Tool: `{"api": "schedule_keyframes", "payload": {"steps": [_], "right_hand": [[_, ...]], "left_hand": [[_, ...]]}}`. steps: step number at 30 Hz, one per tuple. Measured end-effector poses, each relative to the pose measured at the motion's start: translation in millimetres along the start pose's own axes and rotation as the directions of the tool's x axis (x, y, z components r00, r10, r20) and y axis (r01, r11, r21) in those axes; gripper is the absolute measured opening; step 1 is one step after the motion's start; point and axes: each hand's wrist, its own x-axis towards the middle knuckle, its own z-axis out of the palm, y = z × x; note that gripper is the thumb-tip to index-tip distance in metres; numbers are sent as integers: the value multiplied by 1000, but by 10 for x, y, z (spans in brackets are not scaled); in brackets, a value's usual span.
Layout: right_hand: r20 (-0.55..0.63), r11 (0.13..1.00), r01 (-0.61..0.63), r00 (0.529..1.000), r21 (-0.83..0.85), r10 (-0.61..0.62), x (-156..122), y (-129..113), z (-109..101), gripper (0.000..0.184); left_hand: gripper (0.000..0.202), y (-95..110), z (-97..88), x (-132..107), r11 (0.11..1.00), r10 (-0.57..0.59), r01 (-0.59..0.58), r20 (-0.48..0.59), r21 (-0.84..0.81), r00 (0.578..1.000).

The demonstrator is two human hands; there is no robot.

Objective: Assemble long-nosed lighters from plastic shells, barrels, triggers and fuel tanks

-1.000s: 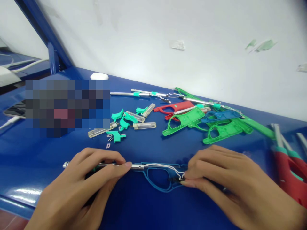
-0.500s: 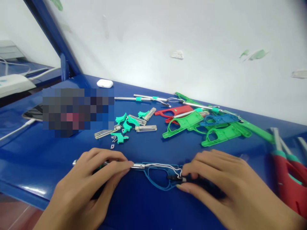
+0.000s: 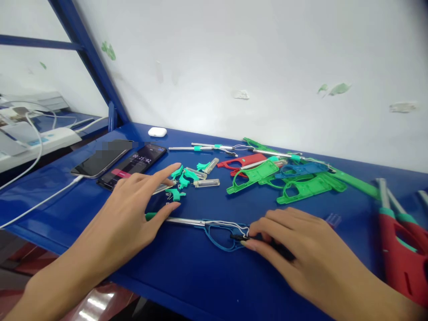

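Apparently seating the black igniter (image 3: pixel 238 237)

Right hand (image 3: pixel 297 243) pinches it over the blue lighter-handle shell (image 3: pixel 216 244), at six o'clock. Left hand (image 3: pixel 130 214) hangs spread, nothing visibly held; next probably calls for pinching a green trigger (image 3: pixel 175 194), at its two o'clock.

This seems a workshop; loose plastic casings (image 3: pixel 306 190), metal tubes (image 3: pixel 183 149) and turquoise parts (image 3: pixel 175 194) strew a blue table (image 3: pixel 200 278).

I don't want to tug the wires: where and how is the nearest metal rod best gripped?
Likely mid-shaft: pinch the metal rod across its long sides with the left hand, from above and the left. It lies lengthwise left to right, plain shaft showing there; the white wires leave its right end, beside the loop of the blue frame.
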Motion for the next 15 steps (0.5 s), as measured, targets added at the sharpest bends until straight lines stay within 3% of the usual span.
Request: {"api": "schedule_keyframes", "payload": {"steps": [7,11,15], "right_hand": [[-25,999,19,999,-30,-20,-13,-6,34,42],[-45,1000,30,999,6,-29,-32,-14,39,38],[-45,994,-41,998,97,45,-30,-25,13,36]], "left_hand": [[68,40,75,110,997,57,-61,78,53,995],[62,161,16,118,995,80,-80,-1,58,997],[43,460,-1,82,992,122,-125,-88,-24,989]]}}
